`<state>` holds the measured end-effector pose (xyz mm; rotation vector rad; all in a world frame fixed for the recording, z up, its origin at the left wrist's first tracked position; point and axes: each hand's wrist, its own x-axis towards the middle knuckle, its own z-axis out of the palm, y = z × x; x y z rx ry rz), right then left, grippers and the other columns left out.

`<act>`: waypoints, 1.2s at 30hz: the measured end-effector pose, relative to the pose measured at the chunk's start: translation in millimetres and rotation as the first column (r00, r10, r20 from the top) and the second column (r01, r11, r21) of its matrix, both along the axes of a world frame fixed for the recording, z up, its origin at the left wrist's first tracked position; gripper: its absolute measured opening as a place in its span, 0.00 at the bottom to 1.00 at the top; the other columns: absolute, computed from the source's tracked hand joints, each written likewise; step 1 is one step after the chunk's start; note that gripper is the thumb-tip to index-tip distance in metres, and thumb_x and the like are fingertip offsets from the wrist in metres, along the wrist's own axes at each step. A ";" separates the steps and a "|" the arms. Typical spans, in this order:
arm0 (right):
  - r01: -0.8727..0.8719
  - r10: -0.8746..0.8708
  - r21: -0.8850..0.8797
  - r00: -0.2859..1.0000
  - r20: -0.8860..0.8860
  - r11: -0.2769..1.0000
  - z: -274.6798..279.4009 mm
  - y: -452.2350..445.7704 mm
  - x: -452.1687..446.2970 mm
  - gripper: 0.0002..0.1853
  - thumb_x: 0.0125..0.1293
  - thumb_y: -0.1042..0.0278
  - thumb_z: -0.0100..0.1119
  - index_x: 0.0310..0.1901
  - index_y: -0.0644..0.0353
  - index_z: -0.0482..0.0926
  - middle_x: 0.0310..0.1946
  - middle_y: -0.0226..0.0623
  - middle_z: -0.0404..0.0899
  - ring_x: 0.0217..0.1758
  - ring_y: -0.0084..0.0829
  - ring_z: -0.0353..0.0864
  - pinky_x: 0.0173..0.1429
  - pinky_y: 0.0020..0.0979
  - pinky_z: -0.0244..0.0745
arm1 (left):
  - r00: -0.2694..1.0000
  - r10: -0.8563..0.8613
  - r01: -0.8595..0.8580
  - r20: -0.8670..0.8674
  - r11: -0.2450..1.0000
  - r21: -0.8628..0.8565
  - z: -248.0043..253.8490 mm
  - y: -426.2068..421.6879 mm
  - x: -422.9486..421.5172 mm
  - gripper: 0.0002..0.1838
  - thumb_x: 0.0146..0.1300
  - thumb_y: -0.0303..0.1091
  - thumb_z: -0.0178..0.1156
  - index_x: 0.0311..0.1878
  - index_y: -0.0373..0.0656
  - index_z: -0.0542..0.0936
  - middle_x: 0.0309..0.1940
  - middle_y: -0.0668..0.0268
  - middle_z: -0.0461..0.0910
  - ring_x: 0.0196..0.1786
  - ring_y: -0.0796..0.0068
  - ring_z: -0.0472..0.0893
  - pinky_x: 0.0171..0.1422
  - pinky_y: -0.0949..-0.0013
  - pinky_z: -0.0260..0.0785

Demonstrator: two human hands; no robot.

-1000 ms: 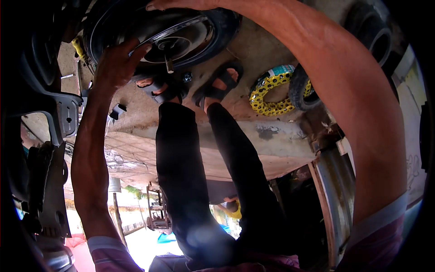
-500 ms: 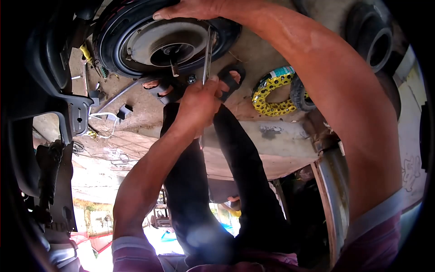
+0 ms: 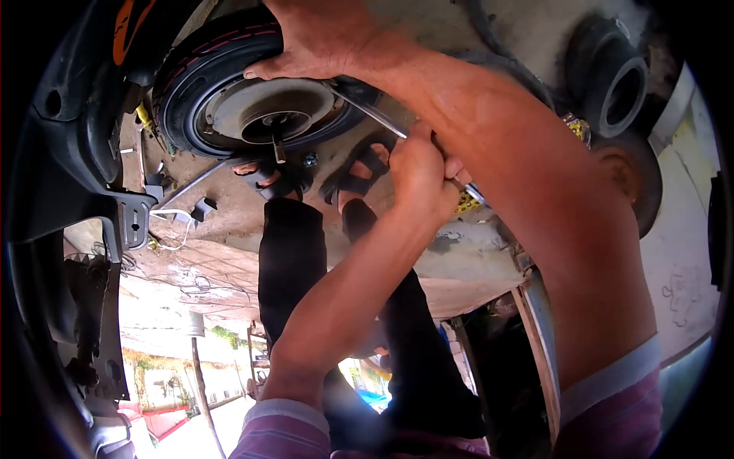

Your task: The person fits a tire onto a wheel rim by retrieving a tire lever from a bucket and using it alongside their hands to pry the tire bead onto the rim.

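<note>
A black tyre [image 3: 180,99] on a metal wheel rim [image 3: 222,107] stands at the upper left, its hub and axle [image 3: 279,149] facing me. My right hand [image 3: 325,38] grips the top of the tyre, its thumb lying along the sidewall; the other fingers are partly hidden. My left hand [image 3: 420,172] is closed round a long metal tyre lever [image 3: 367,109]. The lever slants from the rim's right edge down past my hand, its tip at the rim partly covered. My right forearm crosses above my left hand.
Tyres [image 3: 623,96] lie at the right, and a yellow-wrapped ring [image 3: 577,128] is mostly hidden behind my forearm. My sandalled feet [image 3: 355,172] are close below the wheel. Tools, a metal rod [image 3: 191,183] and a white cable [image 3: 180,229] lie left, beside dark vehicle parts [image 3: 84,161].
My left hand has swung the lever to the right, from nearly upright to a slant. My right hand stays on the tyre, and the view has shifted slightly.
</note>
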<state>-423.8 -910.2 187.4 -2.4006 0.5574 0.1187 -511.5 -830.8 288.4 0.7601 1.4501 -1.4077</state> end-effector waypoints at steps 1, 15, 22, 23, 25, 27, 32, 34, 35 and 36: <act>-0.008 0.011 0.045 0.998 -0.068 0.999 -3.5 -4.4 -1.8 0.47 0.53 0.37 0.75 0.62 0.70 0.72 0.47 0.59 0.83 0.47 0.56 0.86 0.51 0.50 0.82 | 0.990 -0.133 0.134 0.053 0.991 -0.007 -4.9 18.9 -12.2 0.15 0.82 0.43 0.49 0.38 0.46 0.73 0.22 0.70 0.69 0.18 0.78 0.59 0.23 0.70 0.51; 0.050 -0.048 0.094 0.999 -0.022 0.994 2.1 2.9 -1.4 0.46 0.52 0.40 0.75 0.62 0.71 0.72 0.52 0.59 0.82 0.54 0.56 0.84 0.58 0.48 0.80 | -0.355 -0.566 0.904 0.744 -0.005 0.428 -73.0 183.7 117.6 0.13 0.77 0.39 0.56 0.46 0.37 0.82 0.26 0.56 0.80 0.24 0.64 0.79 0.34 0.62 0.70; 0.035 -0.028 0.104 0.997 -0.068 0.994 6.7 -0.1 0.4 0.46 0.52 0.39 0.75 0.61 0.70 0.72 0.54 0.57 0.82 0.58 0.55 0.82 0.61 0.47 0.79 | -0.653 -0.358 0.754 0.668 -0.221 0.619 -68.9 151.7 155.1 0.16 0.75 0.43 0.58 0.39 0.38 0.80 0.30 0.44 0.83 0.37 0.38 0.84 0.42 0.46 0.76; 0.027 -0.019 0.108 0.997 -0.079 0.994 8.4 -2.8 1.1 0.46 0.52 0.39 0.75 0.61 0.70 0.72 0.54 0.57 0.82 0.58 0.55 0.82 0.61 0.47 0.79 | -0.669 -0.312 0.743 0.675 -0.235 0.627 -71.8 148.0 165.1 0.17 0.75 0.44 0.58 0.39 0.38 0.81 0.30 0.44 0.83 0.36 0.38 0.84 0.42 0.46 0.76; 0.004 0.009 0.143 0.996 -0.093 0.990 11.0 -7.7 1.5 0.45 0.52 0.39 0.76 0.60 0.70 0.72 0.53 0.57 0.82 0.57 0.55 0.83 0.60 0.48 0.79 | -0.702 -0.281 0.710 0.654 -0.346 0.613 -78.5 136.5 185.3 0.18 0.76 0.46 0.58 0.42 0.39 0.83 0.27 0.44 0.83 0.34 0.41 0.85 0.40 0.48 0.77; -0.011 0.027 0.153 0.994 -0.105 0.988 15.0 -9.3 -0.6 0.44 0.53 0.40 0.76 0.59 0.69 0.72 0.52 0.56 0.82 0.56 0.55 0.83 0.59 0.48 0.80 | -0.707 -0.255 0.702 0.660 -0.371 0.608 -80.8 126.6 195.7 0.19 0.77 0.47 0.57 0.44 0.39 0.83 0.25 0.46 0.84 0.33 0.48 0.87 0.39 0.52 0.78; -0.040 0.069 0.178 0.985 -0.158 0.983 16.5 -13.5 5.5 0.43 0.54 0.40 0.76 0.59 0.67 0.71 0.50 0.55 0.83 0.54 0.54 0.83 0.56 0.48 0.81 | -0.761 -0.041 0.592 0.647 -0.450 0.669 -99.2 125.6 212.5 0.17 0.76 0.47 0.59 0.46 0.42 0.84 0.28 0.52 0.84 0.30 0.55 0.87 0.37 0.55 0.79; -0.043 0.056 0.171 0.996 -0.075 0.984 6.4 -10.7 4.1 0.43 0.53 0.41 0.77 0.59 0.67 0.71 0.49 0.55 0.83 0.53 0.54 0.84 0.55 0.49 0.81 | -0.755 0.062 0.576 0.653 -0.412 0.706 -113.9 136.4 219.4 0.17 0.76 0.48 0.59 0.45 0.43 0.84 0.28 0.52 0.84 0.30 0.54 0.86 0.37 0.55 0.79; -0.048 0.055 0.162 0.998 -0.039 0.986 7.2 -11.2 3.5 0.43 0.53 0.41 0.77 0.59 0.67 0.71 0.48 0.55 0.83 0.52 0.55 0.84 0.55 0.49 0.81 | -0.747 0.114 0.575 0.655 -0.385 0.722 -113.5 130.9 216.9 0.17 0.76 0.48 0.59 0.44 0.43 0.84 0.28 0.51 0.84 0.31 0.54 0.86 0.37 0.55 0.78; -0.036 0.048 0.184 0.997 -0.064 0.982 8.6 -11.4 1.5 0.42 0.53 0.42 0.77 0.59 0.67 0.71 0.48 0.55 0.83 0.51 0.55 0.84 0.55 0.49 0.81 | -0.759 0.047 0.582 0.649 -0.396 0.710 -109.3 129.6 213.0 0.17 0.76 0.48 0.59 0.44 0.43 0.84 0.28 0.51 0.84 0.31 0.53 0.86 0.37 0.55 0.78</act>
